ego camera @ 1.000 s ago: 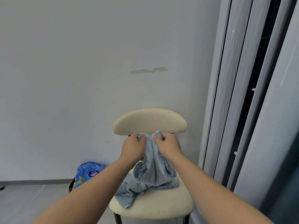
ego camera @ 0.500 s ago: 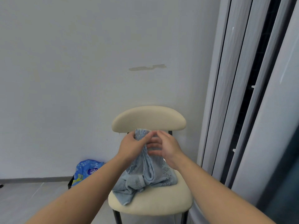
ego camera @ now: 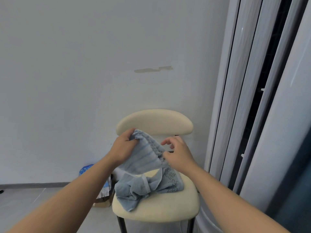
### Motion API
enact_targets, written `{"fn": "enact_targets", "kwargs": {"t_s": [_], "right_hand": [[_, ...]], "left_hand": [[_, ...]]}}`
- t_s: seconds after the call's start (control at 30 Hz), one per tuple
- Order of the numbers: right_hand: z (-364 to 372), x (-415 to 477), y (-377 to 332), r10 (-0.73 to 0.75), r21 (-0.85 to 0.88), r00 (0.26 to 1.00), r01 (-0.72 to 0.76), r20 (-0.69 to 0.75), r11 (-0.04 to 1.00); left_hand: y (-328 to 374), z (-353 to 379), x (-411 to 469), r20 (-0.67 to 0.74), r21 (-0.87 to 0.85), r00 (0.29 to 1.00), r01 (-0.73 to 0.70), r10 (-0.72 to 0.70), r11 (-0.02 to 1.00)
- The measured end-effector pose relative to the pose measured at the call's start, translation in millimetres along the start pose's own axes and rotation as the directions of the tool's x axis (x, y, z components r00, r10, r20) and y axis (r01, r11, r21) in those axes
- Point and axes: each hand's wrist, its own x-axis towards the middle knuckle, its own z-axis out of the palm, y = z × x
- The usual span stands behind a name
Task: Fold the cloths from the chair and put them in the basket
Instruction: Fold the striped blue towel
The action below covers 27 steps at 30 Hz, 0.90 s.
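Wall, plain pale grey-white [ego camera: 84, 81], fills most of the view, with a small scraped patch [ego camera: 153, 69] above the chair. Tall grey sliding panels [ego camera: 235, 98] run down the right side. Grey floor [ego camera: 25, 204] at lower left.

Cream padded chair with dark metal legs [ego camera: 159, 211] stands against the wall. Light blue ribbed terry cloth [ego camera: 144, 158] is held up above the seat, spread between both hands. Crumpled blue heap [ego camera: 148, 187] lies on the left and middle of the seat, one corner reaching the front left edge. Cannot tell if the heap is the same cloth hanging down or a second one.

Left hand [ego camera: 123, 148] grips the upper corner, fingers curled round it. Right hand [ego camera: 178, 155] pinches the lower edge with thumb and lower fingers, index finger lifted clear. Blue printed plastic bag [ego camera: 85, 170] sits on the floor, left of the chair. Basket not in view.

Step, as I judge it: finding the corners to open the cloth, no fold made yet.

Risks: the right pinch looks light, so the edge may slip and the spread collapse. Lifting higher may drag the heap over the front left edge onto the floor, if it is attached or tangled.
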Motion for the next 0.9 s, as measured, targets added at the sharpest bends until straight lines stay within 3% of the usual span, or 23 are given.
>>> {"fn": "enact_targets", "kwargs": {"t_s": [0.2, 0.63, 0.7, 0.8, 0.9], "right_hand": [[4.2, -9.5, -17.5, -0.226, -0.019, 0.974, 0.226, 0.024, 0.974], [-2.4, -15.5, -9.9, -0.352, -0.232, 0.934, 0.331, -0.056, 0.915], [-2.3, -15.9, -10.2, -0.452, -0.329, 0.89, 0.412, -0.053, 0.85], [-0.7, -19.3, -20.3, -0.641, -0.505, 0.767, 0.569, 0.039, 0.649], [6.7, -26.1, -38.4, -0.744, -0.46, 0.65, 0.713, 0.153, 0.529]], "left_hand": [[11.3, -6.2, -1.0, -0.085, -0.133, 0.996, -0.04, 0.029, 0.99], [13.5, -16.5, 2.0, -0.118, -0.212, 0.989, -0.118, 0.094, 0.97], [14.4, -17.1, 2.5, -0.117, -0.212, 0.988, -0.122, 0.099, 0.97], [16.7, -17.9, 2.7, -0.128, -0.189, 0.986, -0.129, 0.106, 0.974], [15.8, -17.9, 3.5, -0.132, -0.102, 0.984, -0.136, 0.122, 0.985]]}}
